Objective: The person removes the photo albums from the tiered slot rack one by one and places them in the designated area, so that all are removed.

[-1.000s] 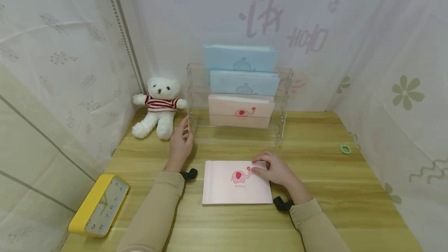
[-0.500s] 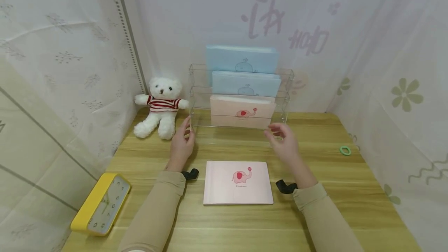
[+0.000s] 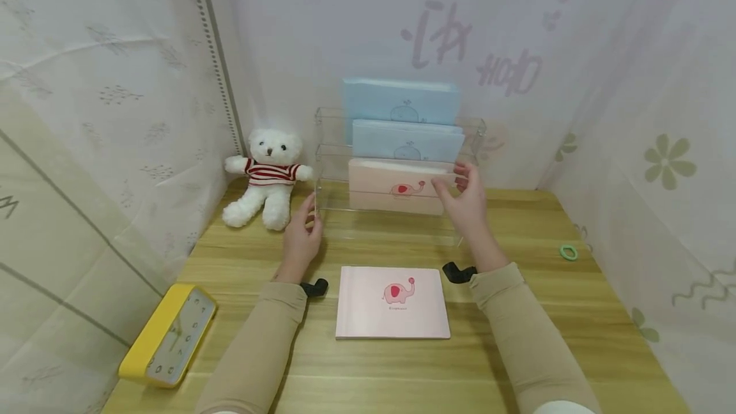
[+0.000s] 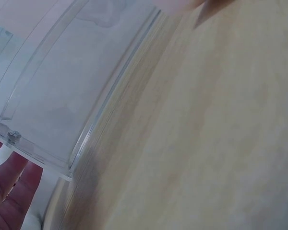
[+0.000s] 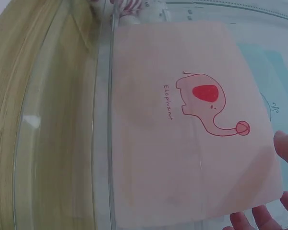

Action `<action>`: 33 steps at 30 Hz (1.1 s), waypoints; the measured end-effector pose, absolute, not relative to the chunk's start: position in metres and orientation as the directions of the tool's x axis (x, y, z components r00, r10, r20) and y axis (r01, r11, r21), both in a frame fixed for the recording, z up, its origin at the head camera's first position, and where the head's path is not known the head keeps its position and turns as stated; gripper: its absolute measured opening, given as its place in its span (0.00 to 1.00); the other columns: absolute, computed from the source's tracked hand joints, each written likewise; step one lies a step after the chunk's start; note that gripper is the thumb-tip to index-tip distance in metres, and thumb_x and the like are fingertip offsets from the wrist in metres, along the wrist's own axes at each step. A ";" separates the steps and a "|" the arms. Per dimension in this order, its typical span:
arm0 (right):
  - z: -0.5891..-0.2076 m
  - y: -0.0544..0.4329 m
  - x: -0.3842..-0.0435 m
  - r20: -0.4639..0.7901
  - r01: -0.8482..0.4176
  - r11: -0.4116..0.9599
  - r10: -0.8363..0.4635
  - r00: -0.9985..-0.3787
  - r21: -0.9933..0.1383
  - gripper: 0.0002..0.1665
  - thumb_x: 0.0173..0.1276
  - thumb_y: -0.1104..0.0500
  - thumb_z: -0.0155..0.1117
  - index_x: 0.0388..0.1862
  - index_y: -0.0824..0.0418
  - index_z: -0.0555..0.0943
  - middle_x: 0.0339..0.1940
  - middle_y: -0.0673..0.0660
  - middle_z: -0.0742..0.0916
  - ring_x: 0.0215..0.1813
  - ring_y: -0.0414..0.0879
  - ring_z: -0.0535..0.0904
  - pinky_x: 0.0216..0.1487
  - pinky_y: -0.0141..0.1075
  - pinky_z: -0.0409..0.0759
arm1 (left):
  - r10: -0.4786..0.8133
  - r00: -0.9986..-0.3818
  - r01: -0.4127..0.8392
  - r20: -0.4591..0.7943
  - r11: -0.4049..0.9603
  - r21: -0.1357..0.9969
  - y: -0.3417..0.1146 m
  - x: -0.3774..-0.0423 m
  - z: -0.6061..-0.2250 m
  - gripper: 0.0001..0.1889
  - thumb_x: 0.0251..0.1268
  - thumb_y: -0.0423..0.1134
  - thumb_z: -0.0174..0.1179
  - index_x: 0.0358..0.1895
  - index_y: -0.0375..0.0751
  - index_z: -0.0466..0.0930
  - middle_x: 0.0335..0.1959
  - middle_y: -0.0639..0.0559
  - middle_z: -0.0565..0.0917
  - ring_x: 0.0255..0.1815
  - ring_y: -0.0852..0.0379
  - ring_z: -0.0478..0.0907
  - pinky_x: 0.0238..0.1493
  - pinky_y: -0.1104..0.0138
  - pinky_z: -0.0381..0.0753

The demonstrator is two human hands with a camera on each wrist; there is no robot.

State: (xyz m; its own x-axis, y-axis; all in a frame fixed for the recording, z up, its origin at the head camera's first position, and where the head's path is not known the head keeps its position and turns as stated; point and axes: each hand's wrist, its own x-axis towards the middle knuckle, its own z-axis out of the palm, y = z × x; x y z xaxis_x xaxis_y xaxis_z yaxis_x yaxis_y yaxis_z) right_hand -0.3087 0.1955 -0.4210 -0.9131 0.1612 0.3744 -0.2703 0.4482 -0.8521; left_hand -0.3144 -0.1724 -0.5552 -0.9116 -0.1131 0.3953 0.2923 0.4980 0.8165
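In the clear acrylic file rack [image 3: 333,200], a pink elephant-print booklet [image 3: 397,187] stands in the front slot. Two blue whale-print booklets, a middle one [image 3: 405,139] and a rear one [image 3: 402,101], rise behind it. My right hand [image 3: 467,206] is at the front booklet's right end, thumb near its upper edge and fingertips right at its side edge. At the rack's left side panel, my left hand [image 3: 301,238] rests with extended fingers [image 4: 19,191] along the outside. Another pink elephant booklet [image 3: 368,305] lies flat on the table between my forearms.
A white teddy bear [image 3: 273,174] in a striped top sits left of the rack. The yellow clock [image 3: 167,337] stands at the table's left edge. A small green ring [image 3: 568,252] lies at the right. Patterned curtains [image 3: 368,11] enclose the table.
My right hand has left the flat booklet and moved up and back to the right end of the front booklet in the rack. The left hand stays at the rack's side.
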 end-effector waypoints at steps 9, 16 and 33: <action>-0.421 0.193 -0.317 0.398 -0.286 0.435 0.191 -0.897 -0.854 0.41 0.71 0.49 0.81 0.76 0.59 0.73 0.67 0.66 0.79 0.57 0.56 0.74 0.64 0.45 0.77 | -0.117 -0.907 0.301 0.405 0.495 0.815 -0.170 -0.314 -0.556 0.32 0.82 0.38 0.56 0.85 0.57 0.69 0.70 0.36 0.85 0.64 0.38 0.88 0.61 0.46 0.93; -0.421 0.192 -0.325 0.384 -0.299 0.434 0.121 -0.915 -0.850 0.36 0.72 0.48 0.81 0.73 0.58 0.78 0.68 0.63 0.82 0.48 0.47 0.70 0.47 0.35 0.71 | -0.124 -0.902 0.302 0.413 0.503 0.810 -0.172 -0.314 -0.555 0.31 0.83 0.38 0.56 0.85 0.57 0.69 0.70 0.35 0.85 0.63 0.37 0.88 0.60 0.46 0.93; -0.414 0.185 -0.333 0.289 -0.236 0.345 0.110 -0.951 -0.908 0.23 0.73 0.55 0.79 0.62 0.62 0.87 0.77 0.60 0.83 0.73 0.51 0.80 0.56 0.33 0.79 | -0.122 -0.896 0.315 0.426 0.501 0.806 -0.170 -0.312 -0.554 0.32 0.83 0.37 0.56 0.85 0.59 0.69 0.70 0.33 0.84 0.63 0.37 0.88 0.59 0.44 0.93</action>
State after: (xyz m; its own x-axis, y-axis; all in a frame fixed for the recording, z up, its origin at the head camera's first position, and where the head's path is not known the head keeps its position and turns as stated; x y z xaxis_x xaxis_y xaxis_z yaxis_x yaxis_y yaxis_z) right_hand -0.3328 0.1846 -0.4141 -0.9510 0.1098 0.2889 -0.2360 0.3454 -0.9083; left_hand -0.3123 -0.1704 -0.5537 -0.8965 -0.1217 0.4261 0.3152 0.5009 0.8061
